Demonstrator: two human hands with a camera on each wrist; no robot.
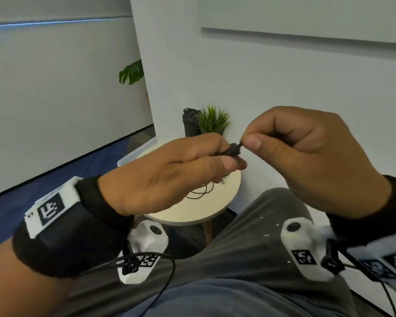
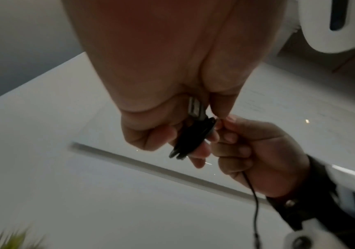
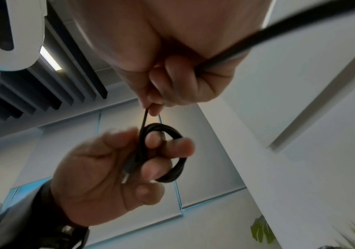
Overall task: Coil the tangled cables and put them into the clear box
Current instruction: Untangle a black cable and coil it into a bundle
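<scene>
left hand (image 1: 169,170): raised in front of the body, above the round counter (image 1: 215,209); its fingers (image 3: 180,146) are curled round a small coiled black cable (image 3: 166,151), so that the loops are kept from springing open, it is judged.
coil against the left fingers: in the right wrist view one fingertip is seen through the middle of the ring, two others are laid across its outer rim, and a metal plug end (image 2: 194,107) is tucked against the palm.
right hand (image 1: 316,161): held just beside the left, thumb and forefinger pressed together on the loose tail (image 3: 144,118) of the same cable, the other fingers folded in.
reason for the pinch: the tail is judged to be guided round or through the coil so that the bundle is secured.
step in hand: coiling nearly done, it is judged; stowing not yet done.
clear box (image 1: 137,152): seen at the far left edge of the counter, partly hidden behind the left hand.
second cable (image 1: 200,192): left loose near the middle of the counter, uncoiled.
other things: a small green plant (image 1: 213,121) and a dark bottle (image 1: 189,122) are stood at the far edge of the counter.
</scene>
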